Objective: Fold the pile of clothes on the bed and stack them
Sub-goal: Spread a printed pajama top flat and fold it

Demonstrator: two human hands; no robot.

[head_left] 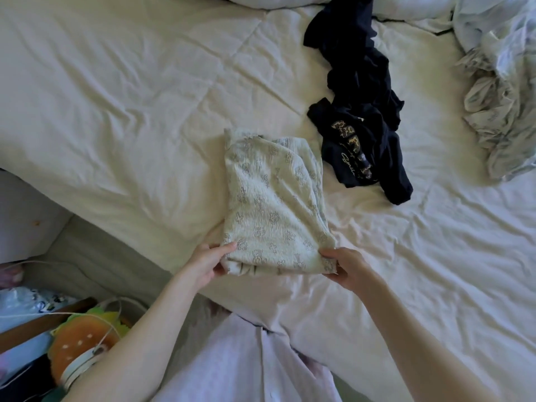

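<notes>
Left hand (pixel 209 260) and right hand (pixel 342 265) each pinching a near corner of the folded printed garment (pixel 272 204) on the bed (pixel 116 97); black shirt (pixel 362 117) crumpled just beside.

both arms extended forward; left hand (pixel 207 261) and right hand (pixel 345 266) fingers pinching.

Pale printed garment (pixel 272 204): cream-green w/ small grey motifs, folded to a long rectangle, flat on bed sheet (pixel 130 117), near edge lifted slightly. Dark navy garment (pixel 365 132): unfolded, crumpled in a strip, gold print facing up (text partly legible), just beside pale one. Light grey-white crumpled pile (pixel 499 91): far right, unfolded.
</notes>
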